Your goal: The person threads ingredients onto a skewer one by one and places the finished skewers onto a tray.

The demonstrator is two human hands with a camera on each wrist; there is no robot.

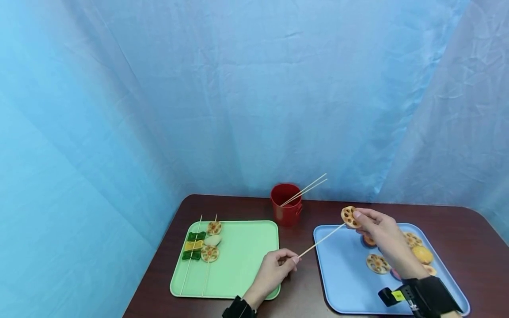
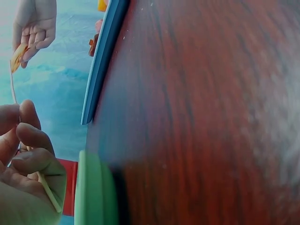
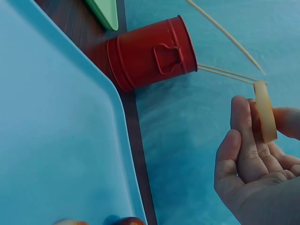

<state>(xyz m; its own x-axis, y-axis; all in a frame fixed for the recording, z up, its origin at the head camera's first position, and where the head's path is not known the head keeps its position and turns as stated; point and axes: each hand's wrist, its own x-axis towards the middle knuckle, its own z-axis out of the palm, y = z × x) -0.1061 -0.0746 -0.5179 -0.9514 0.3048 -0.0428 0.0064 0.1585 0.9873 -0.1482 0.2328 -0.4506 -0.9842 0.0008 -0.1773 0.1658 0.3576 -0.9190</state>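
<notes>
My left hand (image 1: 277,270) grips a thin wooden skewer (image 1: 322,240) near its lower end, between the two trays. The skewer slants up to the right, its tip close to a lotus root slice (image 1: 348,216). That slice is pinched between the thumb and fingers of my right hand (image 1: 379,232), above the blue tray's far edge. From the right wrist the held slice (image 3: 265,112) shows edge-on, with the skewer (image 3: 227,33) pointing toward it, its tip apart from the slice. The left wrist view shows the skewer's butt end (image 2: 49,193) sticking out beneath the curled fingers.
The green tray (image 1: 250,247) at left bears two loaded skewers with lotus, green and yellow pieces. More lotus slices (image 1: 377,263) and a yellow round piece (image 1: 422,255) lie on the blue tray (image 1: 338,282). A red bucket (image 1: 285,212) with skewers stands behind, between the trays.
</notes>
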